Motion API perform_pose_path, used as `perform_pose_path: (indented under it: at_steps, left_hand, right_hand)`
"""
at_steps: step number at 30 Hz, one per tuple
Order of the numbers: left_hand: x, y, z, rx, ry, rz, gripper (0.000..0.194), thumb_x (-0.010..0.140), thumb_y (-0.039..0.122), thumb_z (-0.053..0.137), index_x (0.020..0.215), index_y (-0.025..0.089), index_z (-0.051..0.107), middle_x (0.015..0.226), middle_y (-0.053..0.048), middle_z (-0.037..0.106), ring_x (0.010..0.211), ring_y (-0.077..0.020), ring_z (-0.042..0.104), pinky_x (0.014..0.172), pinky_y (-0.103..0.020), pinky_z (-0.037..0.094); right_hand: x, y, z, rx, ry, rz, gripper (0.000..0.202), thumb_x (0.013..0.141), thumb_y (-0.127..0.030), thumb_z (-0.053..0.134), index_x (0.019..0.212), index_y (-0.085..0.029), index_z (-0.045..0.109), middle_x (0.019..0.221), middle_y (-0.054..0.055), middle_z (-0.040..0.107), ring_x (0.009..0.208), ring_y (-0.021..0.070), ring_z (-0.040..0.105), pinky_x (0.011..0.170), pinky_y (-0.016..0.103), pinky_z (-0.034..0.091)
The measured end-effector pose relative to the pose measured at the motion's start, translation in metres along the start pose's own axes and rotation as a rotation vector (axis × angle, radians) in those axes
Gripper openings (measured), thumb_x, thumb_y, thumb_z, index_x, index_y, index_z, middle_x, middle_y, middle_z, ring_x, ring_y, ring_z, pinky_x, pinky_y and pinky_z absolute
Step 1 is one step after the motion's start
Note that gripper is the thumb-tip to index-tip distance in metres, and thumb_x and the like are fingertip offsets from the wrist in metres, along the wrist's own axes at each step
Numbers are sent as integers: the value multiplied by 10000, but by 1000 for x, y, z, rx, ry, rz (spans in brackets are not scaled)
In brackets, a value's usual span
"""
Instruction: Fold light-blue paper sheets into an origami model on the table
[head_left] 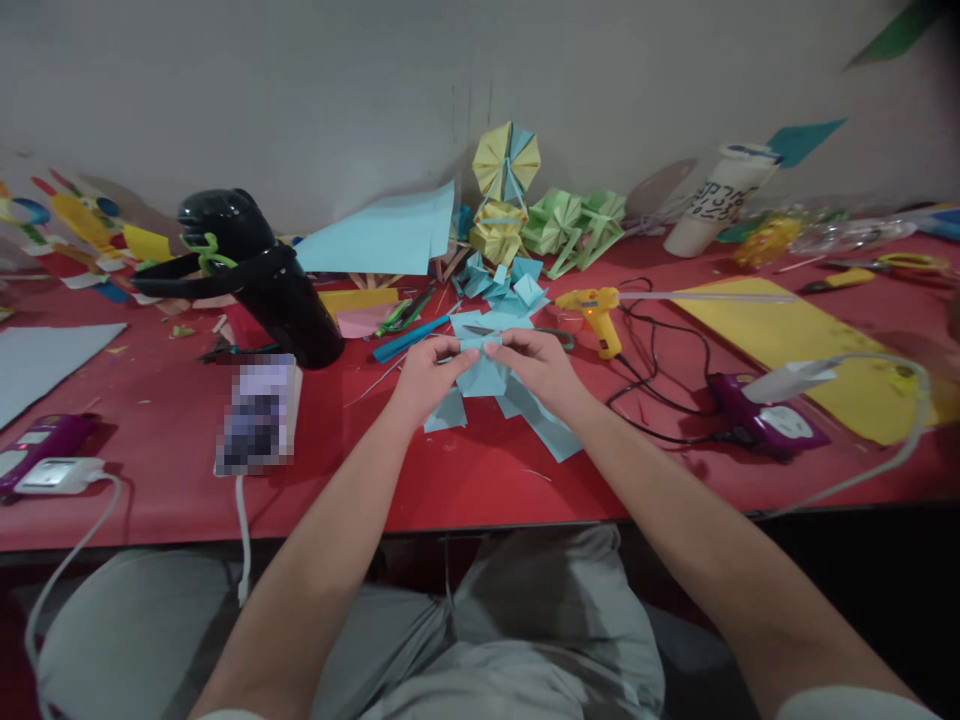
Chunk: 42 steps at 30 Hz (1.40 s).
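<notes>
A small light-blue paper piece [481,374] is pinched between both hands above the red table. My left hand [433,374] grips its left side, thumb on top, and my right hand [541,368] grips its right side the same way. Beneath and around them lie other cut blue paper pieces [551,425]. Just beyond the fingers is a pair of scissors or a similar bladed tool, partly hidden by the paper. Folded blue paper shapes [510,287] sit behind the hands. To the right, a yellow glue gun [598,316] rests with its clear stick.
A black tumbler [289,300] and a phone [260,415] on a cable stand left. Yellow and green paper ornaments [559,220] are at the back by the wall. On the right are a purple power strip [772,410], cords, yellow paper [795,345] and a white cup [720,200].
</notes>
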<state>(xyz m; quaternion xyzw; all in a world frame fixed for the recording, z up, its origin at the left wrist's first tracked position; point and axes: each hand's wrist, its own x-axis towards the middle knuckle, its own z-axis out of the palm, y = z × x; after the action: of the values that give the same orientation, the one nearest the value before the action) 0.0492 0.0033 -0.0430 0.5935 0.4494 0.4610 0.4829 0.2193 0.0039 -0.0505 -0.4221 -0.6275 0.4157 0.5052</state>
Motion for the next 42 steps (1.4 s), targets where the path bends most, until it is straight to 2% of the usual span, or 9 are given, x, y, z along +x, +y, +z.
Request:
perform_pose_path:
  at_steps: [7, 12, 21, 28, 35, 39, 42]
  left_hand:
    - [-1, 2, 0, 78, -4, 43, 312, 701, 422, 714, 630, 177, 532, 610, 27, 468, 571, -92, 421, 531, -236, 387]
    - [-1, 2, 1, 48, 8, 25, 310, 683, 423, 725, 633, 179, 538, 610, 28, 474, 577, -96, 420, 536, -242, 380]
    - [0, 3, 0, -33, 3, -4, 329, 653, 400, 756, 606, 175, 521, 593, 41, 437, 549, -79, 387, 493, -234, 324]
    - [0, 2, -1, -125, 18, -54, 313, 621, 401, 790, 650, 174, 577, 629, 31, 523, 528, -71, 421, 465, -223, 339]
    - [0, 2, 0, -230, 1, -95, 305, 587, 373, 827, 697, 168, 630, 666, 13, 584, 563, -80, 482, 465, -206, 372]
    - [0, 3, 0, -364, -44, -151, 286, 573, 339, 848, 685, 159, 657, 661, 11, 602, 609, -95, 549, 555, -228, 465]
    - [0, 3, 0, -398, -23, -163, 274, 563, 278, 857, 758, 156, 708, 692, -1, 641, 641, -105, 584, 620, -249, 497]
  right_hand:
    - [-1, -5, 1, -75, 40, -14, 425, 770, -574, 645, 623, -180, 590, 579, -27, 398, 571, 98, 332, 540, 263, 280]
    - [0, -2, 0, -76, 30, -27, 432, 751, -604, 649, 642, -187, 615, 597, -17, 456, 591, 110, 381, 561, 268, 320]
    - [1, 1, -1, -63, 38, -43, 379, 781, -551, 643, 663, -191, 647, 624, -5, 527, 614, 124, 448, 594, 279, 372]
    - [0, 1, -2, -19, -9, -39, 283, 710, -468, 743, 770, -194, 703, 734, 6, 639, 682, 136, 538, 666, 293, 446]
    - [-1, 0, -3, 12, -59, -96, 220, 779, -373, 713, 965, -266, 759, 972, 28, 718, 881, 171, 630, 794, 338, 491]
    - [0, 3, -4, 56, -72, -109, 187, 796, -335, 703, 967, -293, 764, 1014, 21, 720, 954, 178, 638, 850, 348, 486]
    - [0, 5, -6, 76, -100, -121, 181, 799, -287, 698, 966, -302, 767, 1012, 14, 715, 961, 171, 631, 855, 336, 477]
